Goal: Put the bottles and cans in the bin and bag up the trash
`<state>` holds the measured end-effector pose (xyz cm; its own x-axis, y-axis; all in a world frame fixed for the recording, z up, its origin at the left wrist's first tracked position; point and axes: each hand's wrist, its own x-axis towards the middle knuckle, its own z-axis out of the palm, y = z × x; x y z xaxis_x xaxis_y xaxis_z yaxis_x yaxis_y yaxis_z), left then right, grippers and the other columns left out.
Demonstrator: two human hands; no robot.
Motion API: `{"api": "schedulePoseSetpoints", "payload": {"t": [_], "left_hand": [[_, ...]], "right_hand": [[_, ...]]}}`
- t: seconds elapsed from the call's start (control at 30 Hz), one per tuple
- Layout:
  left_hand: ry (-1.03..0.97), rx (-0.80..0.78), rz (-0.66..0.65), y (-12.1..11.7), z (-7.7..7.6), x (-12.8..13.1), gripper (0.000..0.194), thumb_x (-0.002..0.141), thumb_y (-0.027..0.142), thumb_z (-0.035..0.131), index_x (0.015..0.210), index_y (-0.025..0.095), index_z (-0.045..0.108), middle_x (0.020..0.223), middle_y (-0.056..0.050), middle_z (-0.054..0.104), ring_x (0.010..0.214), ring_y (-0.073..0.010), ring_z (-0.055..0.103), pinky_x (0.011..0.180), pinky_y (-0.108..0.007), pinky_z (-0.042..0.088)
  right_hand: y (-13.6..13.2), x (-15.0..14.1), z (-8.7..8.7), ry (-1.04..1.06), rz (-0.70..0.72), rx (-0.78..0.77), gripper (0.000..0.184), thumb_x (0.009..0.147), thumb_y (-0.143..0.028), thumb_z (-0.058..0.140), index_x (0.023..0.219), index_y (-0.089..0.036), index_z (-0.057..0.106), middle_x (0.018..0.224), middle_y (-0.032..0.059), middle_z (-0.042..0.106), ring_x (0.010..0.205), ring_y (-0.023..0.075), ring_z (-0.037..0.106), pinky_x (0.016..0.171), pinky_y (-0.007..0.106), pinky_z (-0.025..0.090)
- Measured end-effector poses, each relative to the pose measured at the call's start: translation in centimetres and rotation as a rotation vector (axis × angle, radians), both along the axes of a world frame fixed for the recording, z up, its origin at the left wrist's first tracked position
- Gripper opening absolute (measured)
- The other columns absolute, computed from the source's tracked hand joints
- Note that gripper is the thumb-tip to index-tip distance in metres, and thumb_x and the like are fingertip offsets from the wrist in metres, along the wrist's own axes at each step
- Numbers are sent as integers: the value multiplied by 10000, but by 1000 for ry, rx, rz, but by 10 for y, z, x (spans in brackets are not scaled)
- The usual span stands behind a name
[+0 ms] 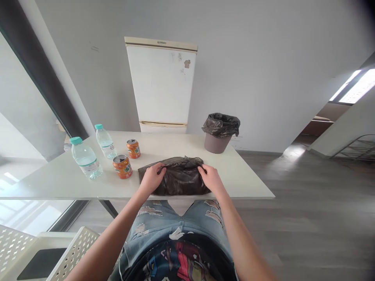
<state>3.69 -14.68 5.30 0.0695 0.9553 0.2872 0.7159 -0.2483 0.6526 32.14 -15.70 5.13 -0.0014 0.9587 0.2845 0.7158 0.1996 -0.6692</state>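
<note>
A black plastic garbage bag [184, 179] lies partly folded at the table's front edge, in front of my body. My left hand [152, 175] pinches its upper edge on the left, thumb against fingers. On the right, my right hand [210, 176] grips the same edge between thumb and fingers. Left of the bag stand two orange cans, a nearer can [122, 167] and a farther can [133, 149]. Beyond them are two clear bottles with teal caps, a nearer bottle [86, 159] and a farther bottle [106, 142].
A brownish trash bin [216, 143] with a black liner [222, 125] stands at the back right of the white table [243, 177]. Behind the table is a white refrigerator [161, 86] against the wall. A cream perforated plastic basket [57, 235] sits below at lower left.
</note>
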Motion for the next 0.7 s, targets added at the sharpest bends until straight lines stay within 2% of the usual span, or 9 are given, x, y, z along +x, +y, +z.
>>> {"api": "schedulePoseSetpoints", "payload": {"t": [0.1, 0.17, 0.2, 0.3, 0.37, 0.4, 0.5, 0.6, 0.7], "left_hand": [[132, -51, 136, 28, 1, 1, 272, 980, 274, 517, 1147, 177, 708, 836, -86, 759, 875, -286, 720, 819, -369, 521], [227, 30, 222, 31, 1, 5, 340, 1020, 298, 468, 1244, 146, 674, 1014, -161, 768, 1022, -331, 715, 905, -438, 533], [270, 102, 227, 29, 1, 8, 376, 1041, 319, 440, 1289, 136, 655, 1136, -198, 748, 1107, -347, 695, 957, -471, 527], [380, 286, 9, 20, -8, 24, 460, 1082, 353, 369, 1432, 152, 589, 1476, -215, 600, 1378, -351, 560, 1152, -537, 429], [447, 277, -186, 21, -23, 33, 520, 1087, 387, 377, 1533, 159, 513, 1614, -187, 488, 1524, -355, 413, 1243, -574, 323], [483, 238, -247, 23, -31, 36, 563, 1085, 414, 386, 1572, 145, 472, 1654, -189, 439, 1565, -369, 347, 1260, -601, 283], [565, 104, -304, 33, -55, 37, 671, 1078, 491, 386, 1623, 99, 400, 1686, -227, 366, 1589, -413, 288, 1247, -669, 253], [570, 66, -300, 40, -66, 30, 688, 1080, 535, 359, 1649, 148, 375, 1700, -205, 347, 1581, -403, 314, 1250, -675, 237], [566, 31, -326, 40, -64, 23, 711, 1071, 592, 360, 1658, 192, 368, 1708, -170, 348, 1565, -393, 349, 1265, -650, 219]], "right_hand": [[39, -10, -2, -133, -69, -128, 341, 1036, -419, 476, 833, -223, 668, 787, 93, 706, 755, 250, 670, 683, 313, 465], [52, -16, -3, -161, -93, -179, 309, 1018, -434, 525, 1040, -196, 721, 973, 139, 747, 923, 284, 709, 784, 339, 518], [53, -20, -3, -160, -104, -178, 367, 1011, -453, 543, 1188, -173, 702, 1095, 164, 741, 1021, 301, 708, 842, 357, 535], [45, -29, 1, -172, -142, 10, 637, 1044, -476, 461, 1553, -92, 450, 1460, 243, 577, 1335, 345, 587, 1038, 424, 515], [36, -35, 0, -228, -47, 163, 634, 1085, -447, 322, 1614, -103, 383, 1614, 219, 443, 1492, 329, 444, 1183, 450, 419], [32, -38, -2, -269, 42, 176, 623, 1096, -437, 259, 1618, -127, 399, 1662, 181, 399, 1544, 311, 376, 1241, 458, 355], [28, -42, -18, -410, 285, -54, 670, 1101, -517, 207, 1660, -183, 363, 1751, 77, 260, 1630, 289, 200, 1317, 513, 203], [29, -40, -37, -502, 299, -217, 757, 1083, -615, 202, 1706, -185, 233, 1776, 49, 134, 1653, 287, 103, 1325, 567, 120], [28, -37, -47, -547, 268, -212, 757, 1084, -618, 178, 1704, -189, 240, 1772, 45, 146, 1653, 254, 115, 1332, 550, 83]]}}
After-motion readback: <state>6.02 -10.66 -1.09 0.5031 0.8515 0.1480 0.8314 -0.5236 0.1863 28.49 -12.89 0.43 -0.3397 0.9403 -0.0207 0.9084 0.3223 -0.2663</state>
